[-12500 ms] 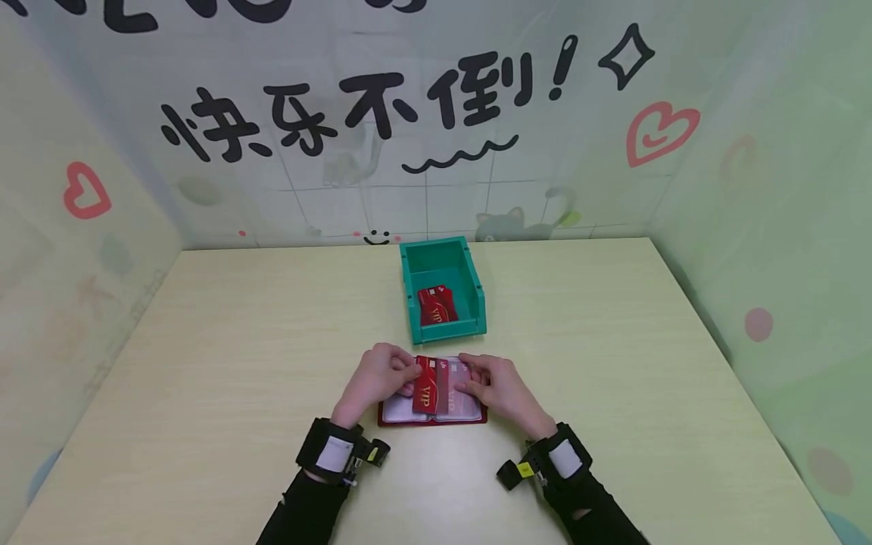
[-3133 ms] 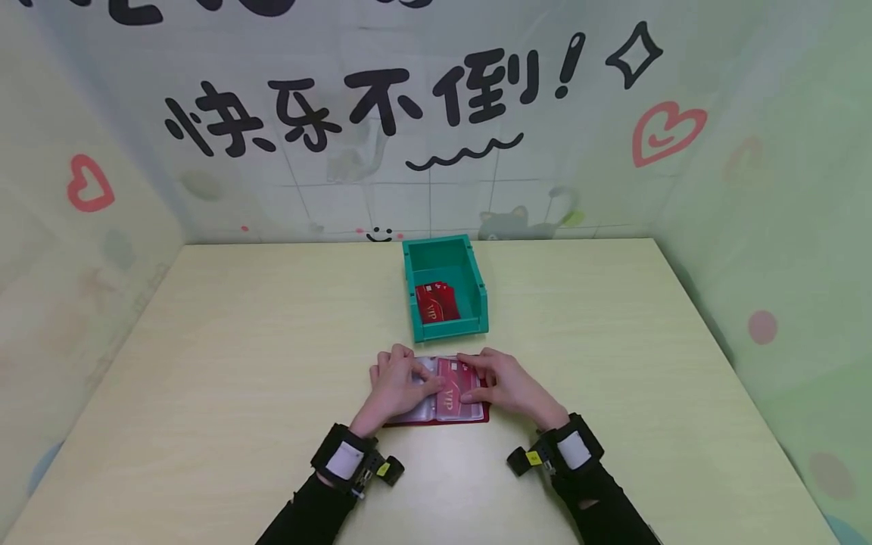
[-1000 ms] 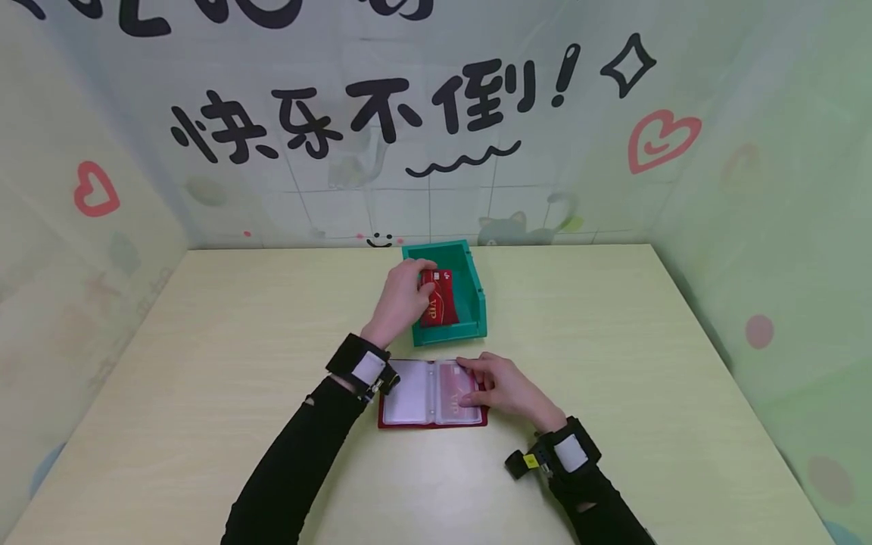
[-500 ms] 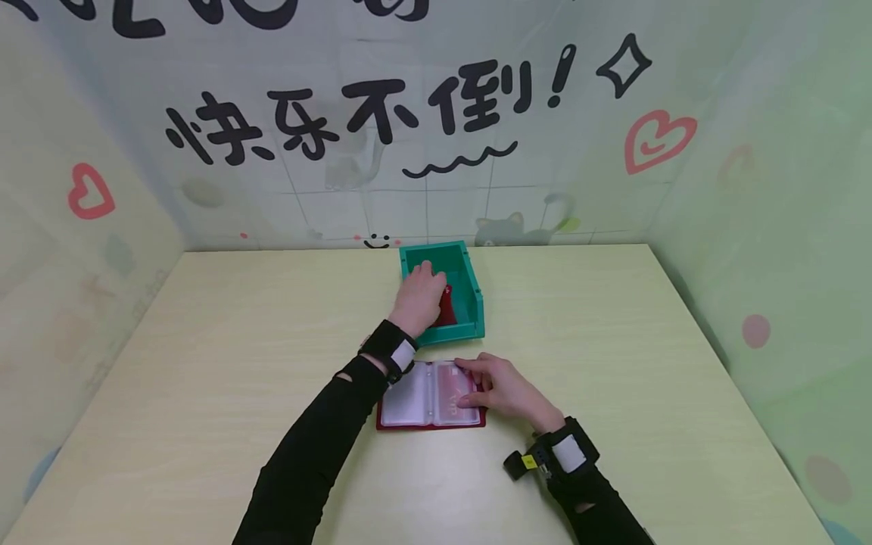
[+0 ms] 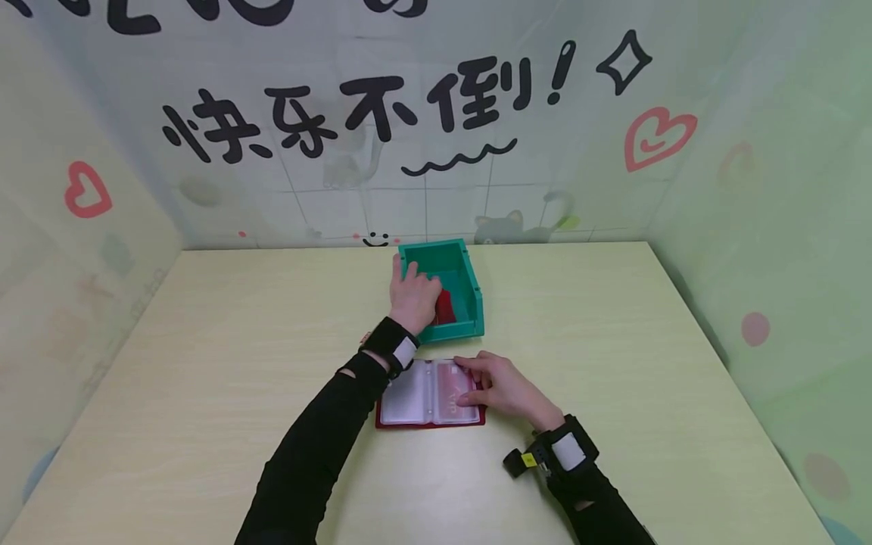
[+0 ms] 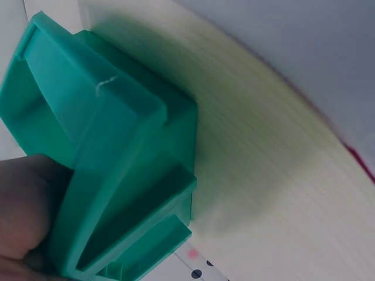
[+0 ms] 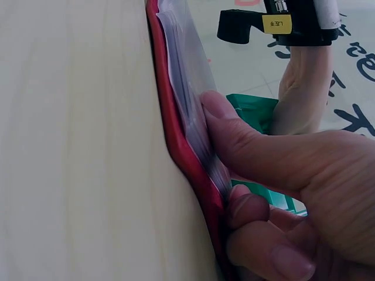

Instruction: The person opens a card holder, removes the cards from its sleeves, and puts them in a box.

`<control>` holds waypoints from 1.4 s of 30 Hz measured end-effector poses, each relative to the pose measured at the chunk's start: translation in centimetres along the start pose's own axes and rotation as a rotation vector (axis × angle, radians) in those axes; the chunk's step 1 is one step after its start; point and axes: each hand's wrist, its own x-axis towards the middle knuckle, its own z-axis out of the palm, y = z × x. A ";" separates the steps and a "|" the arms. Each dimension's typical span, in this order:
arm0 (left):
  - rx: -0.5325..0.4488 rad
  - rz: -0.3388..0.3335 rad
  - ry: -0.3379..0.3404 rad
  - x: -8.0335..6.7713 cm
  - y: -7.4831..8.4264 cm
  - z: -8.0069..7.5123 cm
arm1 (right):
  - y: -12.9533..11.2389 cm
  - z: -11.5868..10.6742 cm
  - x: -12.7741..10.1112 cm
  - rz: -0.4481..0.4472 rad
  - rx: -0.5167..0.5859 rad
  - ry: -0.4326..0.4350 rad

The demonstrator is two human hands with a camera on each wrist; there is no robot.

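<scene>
My left hand (image 5: pixel 414 297) reaches into the teal plastic bin (image 5: pixel 455 331), over its left side. Red cards (image 5: pixel 446 308) lie beneath its fingertips, partly covered by the hand; I cannot tell whether it grips one. The left wrist view has the bin wall (image 6: pixel 135 117) in front of most of the hand. Nearer me lies an open card album (image 5: pixel 406 400) with a red cover and clear sleeves, a red card (image 5: pixel 446 387) inside the right-hand sleeve. My right hand (image 5: pixel 504 390) pinches the album's right edge, the thumb (image 7: pixel 246 143) on the clear pages in the right wrist view.
The pale wooden table (image 5: pixel 586 325) spreads on both sides of the bin and album. A printed backdrop (image 5: pixel 306 212) rises behind its far edge, with side panels left and right. The left forearm (image 5: pixel 320 446) passes beside the album's left edge.
The left hand has left the album, reached forward into the bin and shifted over the red cards. Earlier, a red card went into the right sleeve. The right hand stays at the album's edge.
</scene>
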 end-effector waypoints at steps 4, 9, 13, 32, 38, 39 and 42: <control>-0.045 -0.002 -0.013 -0.1 -0.2 -0.2 | -0.1 -0.1 0.1 -0.011 -0.014 0.002; -0.140 0.038 0.123 -1.0 -0.1 -0.3 | -0.2 0.0 0.2 -0.009 -0.034 0.020; -0.304 0.119 0.237 -3.3 0.4 -0.8 | -0.4 0.1 0.3 0.008 -0.031 0.036; -0.995 0.041 -0.084 -11.2 -1.3 4.0 | 0.2 0.9 0.3 0.074 0.055 0.120; -1.007 0.006 -0.015 -11.5 -2.2 4.2 | 0.0 0.6 0.1 0.102 0.079 0.095; -0.959 0.008 -0.001 -11.6 -2.3 4.1 | 0.0 0.6 0.1 0.107 0.078 0.094; -0.770 0.027 0.046 -12.0 -2.3 3.8 | -0.2 0.6 0.2 0.132 0.071 0.101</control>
